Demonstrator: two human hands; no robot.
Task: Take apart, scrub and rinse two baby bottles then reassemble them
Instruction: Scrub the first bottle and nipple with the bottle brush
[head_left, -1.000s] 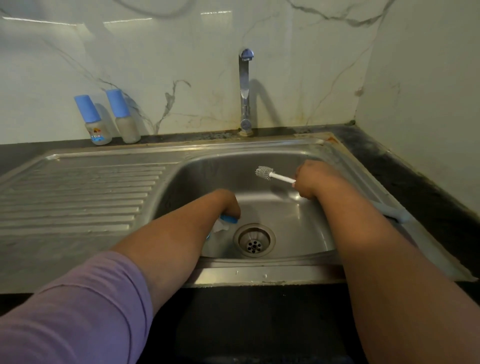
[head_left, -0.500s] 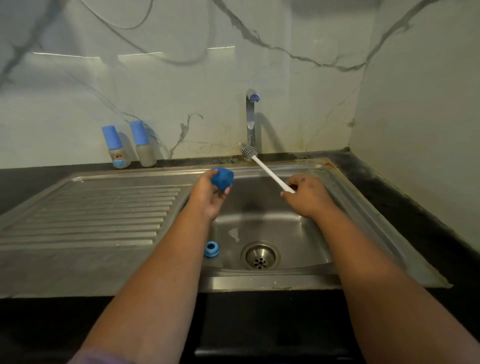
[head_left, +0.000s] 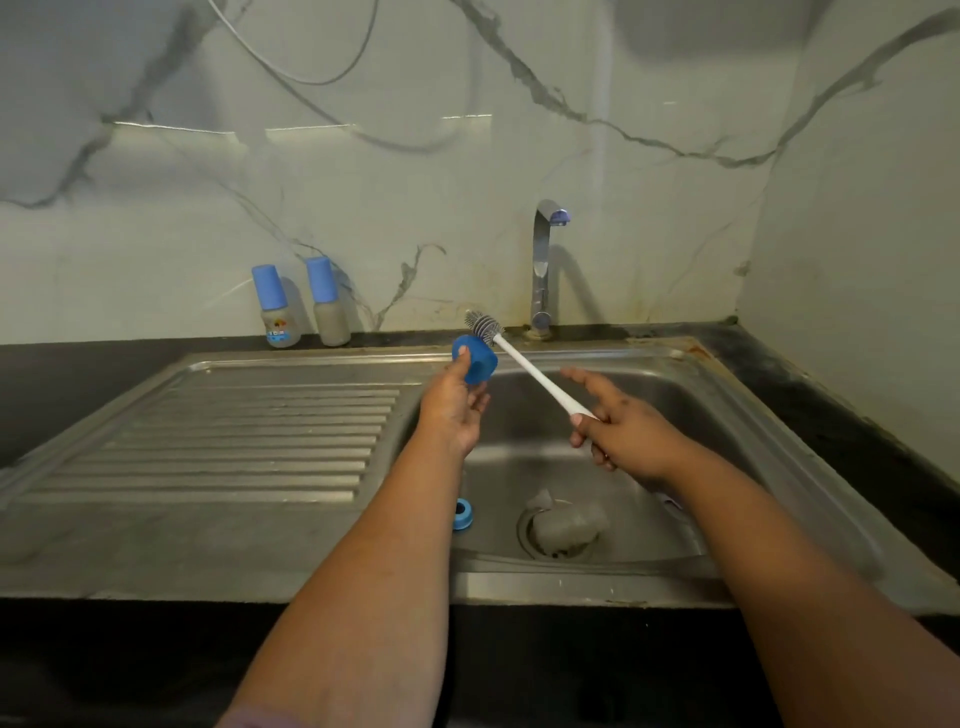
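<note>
My left hand holds a blue bottle cap up over the left side of the steel sink. My right hand grips the white handle of a bottle brush; its grey bristle head sits just behind the cap's rim. In the basin lie a blue screw ring near the left wall, and a clear bottle body on its side over the drain, with a clear teat just behind it. Two capped baby bottles stand at the back wall.
A chrome tap rises behind the basin. A ribbed steel drainboard stretches to the left. Dark countertop borders the sink on the right, with a marble wall close beyond it.
My left hand came up out of the basin with the blue cap. My right hand swung the brush head over to the cap. The clear bottle body now lies over the drain.
</note>
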